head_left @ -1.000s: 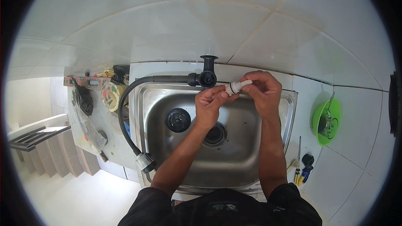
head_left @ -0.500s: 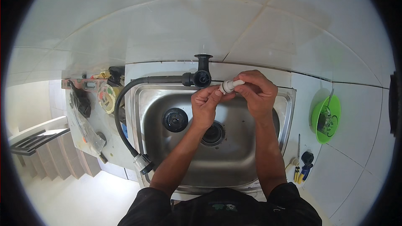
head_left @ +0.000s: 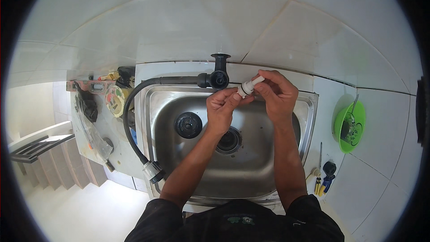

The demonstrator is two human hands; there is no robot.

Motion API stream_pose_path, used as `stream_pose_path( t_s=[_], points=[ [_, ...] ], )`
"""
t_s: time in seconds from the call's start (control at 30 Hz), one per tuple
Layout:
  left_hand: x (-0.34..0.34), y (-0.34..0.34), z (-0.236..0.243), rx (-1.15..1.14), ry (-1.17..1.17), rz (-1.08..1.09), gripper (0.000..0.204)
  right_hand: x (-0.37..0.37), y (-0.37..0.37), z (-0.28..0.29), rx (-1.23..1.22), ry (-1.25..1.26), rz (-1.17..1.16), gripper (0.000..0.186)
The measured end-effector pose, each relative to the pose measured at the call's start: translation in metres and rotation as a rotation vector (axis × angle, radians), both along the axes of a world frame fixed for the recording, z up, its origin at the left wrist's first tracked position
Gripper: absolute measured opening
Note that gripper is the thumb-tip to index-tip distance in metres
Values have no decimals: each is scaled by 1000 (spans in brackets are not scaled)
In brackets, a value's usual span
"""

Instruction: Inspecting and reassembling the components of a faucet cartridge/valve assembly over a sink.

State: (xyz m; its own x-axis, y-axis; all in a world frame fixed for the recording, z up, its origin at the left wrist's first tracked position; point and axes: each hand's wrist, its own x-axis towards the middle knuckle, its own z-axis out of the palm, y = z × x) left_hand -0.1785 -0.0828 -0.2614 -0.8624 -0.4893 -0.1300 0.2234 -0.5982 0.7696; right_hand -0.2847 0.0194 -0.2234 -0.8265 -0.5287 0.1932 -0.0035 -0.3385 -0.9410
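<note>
Pinching a white fitting (head_left: 247, 87), both hands above the sink's rear rim (head_left: 179, 90).

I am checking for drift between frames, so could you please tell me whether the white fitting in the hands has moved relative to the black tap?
No. The white fitting stays just right of the black tap, held between both hands over the sink.
</note>
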Motion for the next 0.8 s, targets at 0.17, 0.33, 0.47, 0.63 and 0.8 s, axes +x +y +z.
stream_pose_path(
  t_s=[0.17,0.33,0.47,0.63,0.8],
  points=[
    [0,-1,-2,-5,10,4,29,1,-1,2,5,11,-14,26],
    [0,1,-3,-4,12,2,29,3,-1,0,22,64,-53,25],
    [0,2,1,66,78,8,28,4,-1,3,56,194,-90,24],
    [0,1,-1,3,55,13,26,5,-2,27,52,282,-75,25],
    [-1,0,1,7,-13,12,25,-4,-13,54,-5,404,-78,26]
  ],
)
